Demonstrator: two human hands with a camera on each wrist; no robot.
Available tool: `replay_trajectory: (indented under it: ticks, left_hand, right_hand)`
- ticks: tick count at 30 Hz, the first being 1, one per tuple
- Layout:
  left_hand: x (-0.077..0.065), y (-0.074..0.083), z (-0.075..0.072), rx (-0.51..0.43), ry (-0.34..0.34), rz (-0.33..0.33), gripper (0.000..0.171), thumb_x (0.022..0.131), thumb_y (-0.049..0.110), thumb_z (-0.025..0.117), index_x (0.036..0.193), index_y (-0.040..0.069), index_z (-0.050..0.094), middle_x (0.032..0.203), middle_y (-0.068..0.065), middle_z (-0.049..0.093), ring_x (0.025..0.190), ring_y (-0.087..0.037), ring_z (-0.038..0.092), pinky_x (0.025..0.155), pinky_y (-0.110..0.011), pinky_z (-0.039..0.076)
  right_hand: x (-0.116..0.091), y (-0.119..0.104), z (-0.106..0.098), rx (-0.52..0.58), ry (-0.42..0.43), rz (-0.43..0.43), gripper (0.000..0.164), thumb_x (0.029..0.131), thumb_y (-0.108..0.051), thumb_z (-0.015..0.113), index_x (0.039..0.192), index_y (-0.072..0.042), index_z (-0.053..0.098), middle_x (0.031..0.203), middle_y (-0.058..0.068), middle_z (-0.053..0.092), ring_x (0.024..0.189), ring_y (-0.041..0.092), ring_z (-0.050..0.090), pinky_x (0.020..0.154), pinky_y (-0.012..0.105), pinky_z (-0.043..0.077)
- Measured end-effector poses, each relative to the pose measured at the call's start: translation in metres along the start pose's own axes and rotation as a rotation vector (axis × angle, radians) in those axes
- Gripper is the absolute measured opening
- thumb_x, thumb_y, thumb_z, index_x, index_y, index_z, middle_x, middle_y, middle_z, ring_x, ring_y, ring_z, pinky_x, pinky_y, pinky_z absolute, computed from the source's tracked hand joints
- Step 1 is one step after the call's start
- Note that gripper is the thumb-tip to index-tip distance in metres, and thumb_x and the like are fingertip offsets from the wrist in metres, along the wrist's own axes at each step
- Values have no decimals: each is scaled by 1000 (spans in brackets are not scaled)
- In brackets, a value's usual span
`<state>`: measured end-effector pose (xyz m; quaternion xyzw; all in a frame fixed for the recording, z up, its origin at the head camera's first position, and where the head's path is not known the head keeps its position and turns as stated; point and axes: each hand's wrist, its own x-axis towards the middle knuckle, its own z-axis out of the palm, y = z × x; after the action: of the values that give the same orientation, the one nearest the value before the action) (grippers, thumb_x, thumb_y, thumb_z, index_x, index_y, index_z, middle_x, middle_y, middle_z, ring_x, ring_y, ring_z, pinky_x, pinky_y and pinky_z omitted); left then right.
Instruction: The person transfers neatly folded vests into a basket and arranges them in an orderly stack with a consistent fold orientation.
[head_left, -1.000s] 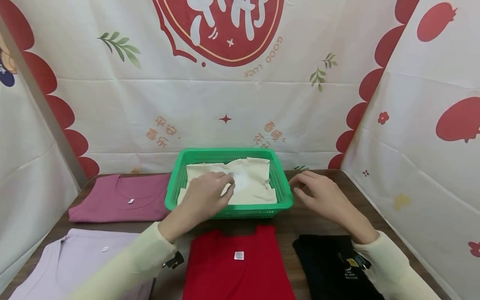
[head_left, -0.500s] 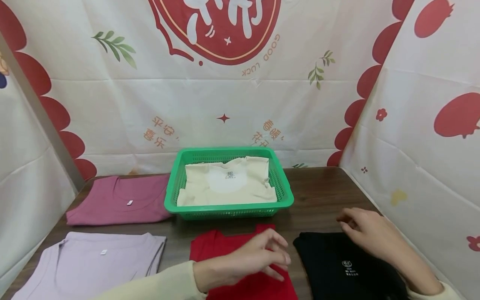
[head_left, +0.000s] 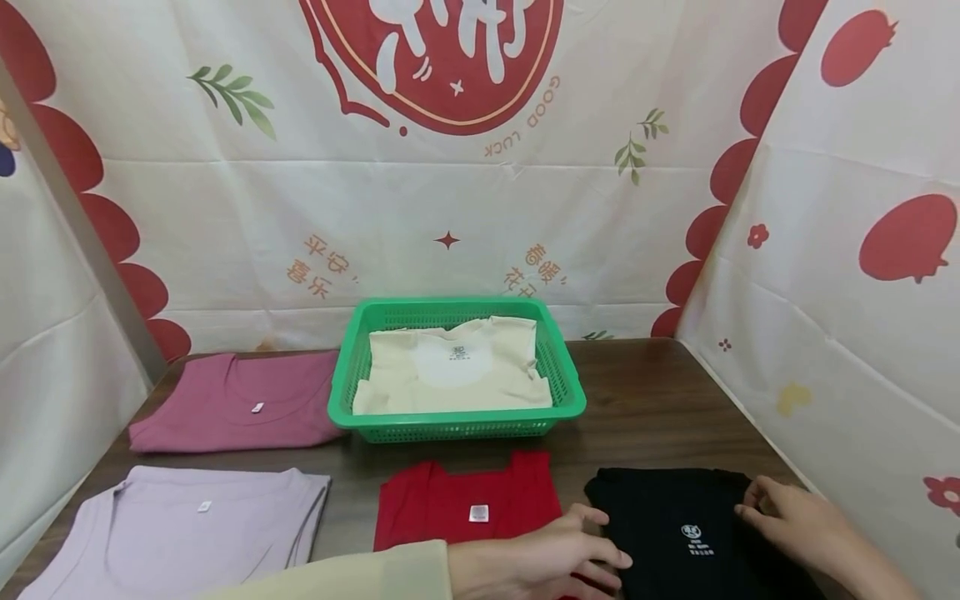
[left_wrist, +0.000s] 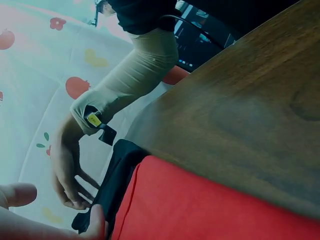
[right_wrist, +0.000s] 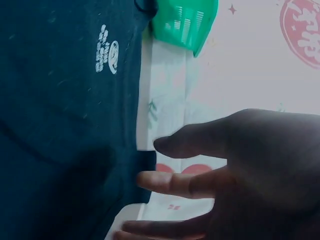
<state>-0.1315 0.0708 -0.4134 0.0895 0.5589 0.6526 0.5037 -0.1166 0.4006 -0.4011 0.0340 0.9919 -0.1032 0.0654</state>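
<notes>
A folded black T-shirt (head_left: 667,533) with a small white print lies at the front right of the table. My left hand (head_left: 558,557) is over the right side of a folded red tank top (head_left: 442,508), fingers spread towards the black T-shirt's left edge. At the opposite edge is my right hand (head_left: 806,525), its fingertips at the cloth. The right wrist view shows that hand's fingers (right_wrist: 167,181) apart and loosely extended beside the black fabric. Whether either hand firmly touches the cloth, I cannot tell.
A green basket (head_left: 457,421) holding a folded cream shirt (head_left: 397,375) stands at the back middle. On the left lie a folded mauve top (head_left: 285,408) and a folded lilac top (head_left: 195,533). Printed white cloth (head_left: 450,192) hangs behind and at both sides.
Both hands have left the basket and come forward and right to the black T-shirt. My left hand crossed over the red tank top; my right hand lowered to the T-shirt's right edge.
</notes>
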Motion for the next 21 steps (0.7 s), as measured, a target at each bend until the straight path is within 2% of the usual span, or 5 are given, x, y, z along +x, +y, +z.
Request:
replay_trajectory:
  ticks: [6, 12, 16, 18, 21]
  left_hand:
    - [15, -2, 7, -18, 50, 55, 48, 89, 17, 61, 130, 11, 37, 114, -9, 53, 103, -25, 55, 98, -49, 47]
    - [24, -4, 15, -68, 114, 101, 50, 86, 20, 64, 128, 13, 37, 109, -12, 55, 102, -27, 57, 95, -53, 48]
    - [26, -7, 20, -107, 123, 112, 51, 86, 15, 64, 129, 13, 36, 111, -13, 53, 102, -29, 59, 97, -52, 48]
    - [27, -9, 23, -101, 119, 118, 48, 86, 12, 64, 127, 12, 37, 110, -12, 54, 98, -27, 62, 97, -49, 48]
    - [29, -10, 25, -63, 120, 125, 41, 86, 9, 65, 122, 11, 45, 107, -8, 56, 92, -22, 63, 95, -46, 50]
  right_hand:
    - [-1, 10, 3, 138, -97, 44, 19, 92, -29, 60, 94, -11, 54, 69, -2, 51, 62, 14, 46, 57, 29, 35]
    - [10, 31, 6, 368, -204, -114, 28, 85, -18, 69, 103, -5, 53, 85, 6, 56, 73, 9, 47, 62, 24, 35]
    - [14, 37, 9, 451, -274, -208, 31, 82, -17, 71, 106, -6, 54, 103, 11, 55, 84, 6, 48, 65, 23, 36]
    - [16, 36, 8, 460, -287, -225, 33, 81, -15, 71, 109, -6, 56, 111, 14, 56, 95, 10, 52, 70, 28, 42]
    - [21, 33, 6, 465, -267, -192, 36, 82, -11, 69, 115, -3, 59, 122, 21, 57, 108, 31, 56, 77, 43, 49]
